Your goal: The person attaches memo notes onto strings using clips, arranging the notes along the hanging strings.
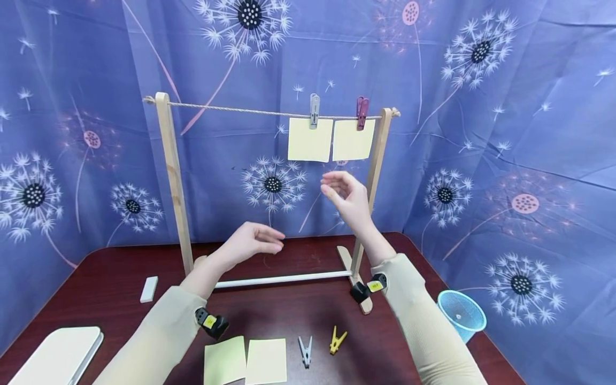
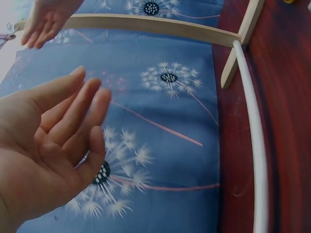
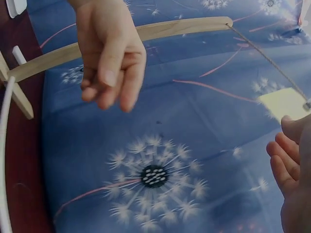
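Two pale yellow paper notes hang side by side from the rope (image 1: 231, 109). A grey clothespin (image 1: 314, 111) clips the left note (image 1: 309, 141), and a dark red clothespin (image 1: 362, 113) clips the right note (image 1: 353, 141). Below the hung notes my right hand (image 1: 347, 195) is raised in the air, fingers loosely bent, holding nothing. Lower and to the left, my left hand (image 1: 250, 243) hovers above the white crossbar with relaxed fingers and nothing in it. On the table lie two more yellow notes (image 1: 224, 361) (image 1: 266, 361), a light grey clothespin (image 1: 305, 351) and a yellow clothespin (image 1: 337, 340).
Wooden posts (image 1: 174, 182) (image 1: 378, 160) hold up the rope, joined below by a white crossbar (image 1: 284, 279). A blue mesh basket (image 1: 462, 313) stands at the right edge. A small white block (image 1: 149, 289) and a white case (image 1: 58, 355) lie at left.
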A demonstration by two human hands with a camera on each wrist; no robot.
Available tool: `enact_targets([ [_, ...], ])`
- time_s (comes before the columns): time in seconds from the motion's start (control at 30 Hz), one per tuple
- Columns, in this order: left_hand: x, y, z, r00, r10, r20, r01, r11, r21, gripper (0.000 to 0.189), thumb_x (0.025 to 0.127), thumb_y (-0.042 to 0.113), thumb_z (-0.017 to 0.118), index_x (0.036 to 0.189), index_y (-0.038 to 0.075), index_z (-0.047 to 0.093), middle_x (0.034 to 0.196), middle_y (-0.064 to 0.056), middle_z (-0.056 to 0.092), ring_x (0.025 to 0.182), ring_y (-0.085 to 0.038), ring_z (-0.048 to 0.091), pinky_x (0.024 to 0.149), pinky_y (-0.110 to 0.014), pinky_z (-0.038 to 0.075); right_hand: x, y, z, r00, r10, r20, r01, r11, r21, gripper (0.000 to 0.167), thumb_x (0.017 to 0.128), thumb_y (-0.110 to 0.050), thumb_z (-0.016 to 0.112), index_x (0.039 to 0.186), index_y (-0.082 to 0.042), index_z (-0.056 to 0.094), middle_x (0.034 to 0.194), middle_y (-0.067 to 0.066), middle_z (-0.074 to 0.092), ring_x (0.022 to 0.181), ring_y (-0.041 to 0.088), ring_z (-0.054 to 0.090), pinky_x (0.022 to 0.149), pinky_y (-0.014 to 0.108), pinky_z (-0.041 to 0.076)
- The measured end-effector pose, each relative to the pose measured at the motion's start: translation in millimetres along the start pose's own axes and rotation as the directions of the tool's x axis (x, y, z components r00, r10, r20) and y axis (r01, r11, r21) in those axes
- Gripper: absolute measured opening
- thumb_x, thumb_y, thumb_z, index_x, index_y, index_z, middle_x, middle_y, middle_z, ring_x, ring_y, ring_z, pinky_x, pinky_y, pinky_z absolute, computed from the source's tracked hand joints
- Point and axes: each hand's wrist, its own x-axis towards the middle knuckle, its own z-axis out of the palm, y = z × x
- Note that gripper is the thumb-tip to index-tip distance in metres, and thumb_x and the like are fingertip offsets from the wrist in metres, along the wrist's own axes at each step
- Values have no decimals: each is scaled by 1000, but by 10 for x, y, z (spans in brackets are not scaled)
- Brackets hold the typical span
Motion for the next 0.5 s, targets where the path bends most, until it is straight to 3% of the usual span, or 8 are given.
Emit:
enact_targets([
  [0.2,-214,-313,9,998,-38,55,39,999,-3,40,88,15,71,122,-5,64,107,-19,73,99,-29,70,93,-40,54,-374,234,0,995,92,39,-93,995,24,27,91,-2,64,113,13,60,107,35,63,88,3,65,80,16,52],
  [0.37,-393,-565,27,996,-73,43,74,997,-30,43,88,19,72,123,-4,64,110,-18,72,97,-18,70,92,-39,54,-671,429,70,987,148,63,-150,988,33,25,89,4,63,110,15,59,102,34,65,85,-2,63,78,16,52],
  [0.5,-576,-762,57,992,-101,72,106,992,-63,43,88,18,72,123,-6,63,110,-19,72,97,-16,70,91,-37,54,-942,613,110,974,194,119,-201,978,51,26,88,3,66,110,15,60,100,33,65,85,-1,63,79,18,52],
])
